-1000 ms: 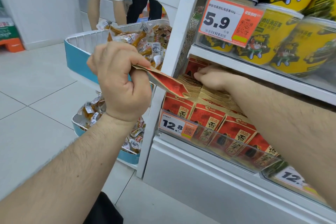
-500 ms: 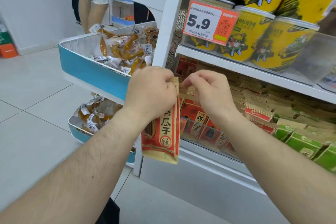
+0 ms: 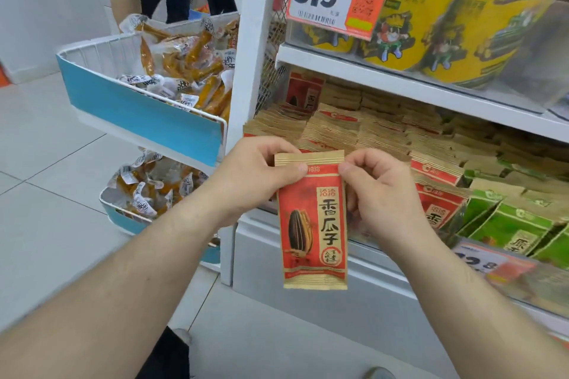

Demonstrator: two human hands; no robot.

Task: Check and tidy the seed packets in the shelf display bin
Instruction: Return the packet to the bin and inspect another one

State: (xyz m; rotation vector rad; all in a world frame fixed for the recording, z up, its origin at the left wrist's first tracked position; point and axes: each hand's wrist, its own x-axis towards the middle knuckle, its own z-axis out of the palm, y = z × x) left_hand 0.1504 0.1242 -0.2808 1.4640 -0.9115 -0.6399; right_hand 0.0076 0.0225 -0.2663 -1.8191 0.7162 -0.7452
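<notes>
One red seed packet out of the shelf display bin and hanging upright before it, pinched at its top corners by left hand and right hand, apparently mid-check; returning it and straightening the rows likely left

Red seed packet between hands

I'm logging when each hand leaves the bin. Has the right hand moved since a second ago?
Yes. The right hand has come out of the shelf bin, toward the person, and now pinches the red seed packet in front of it.
</notes>
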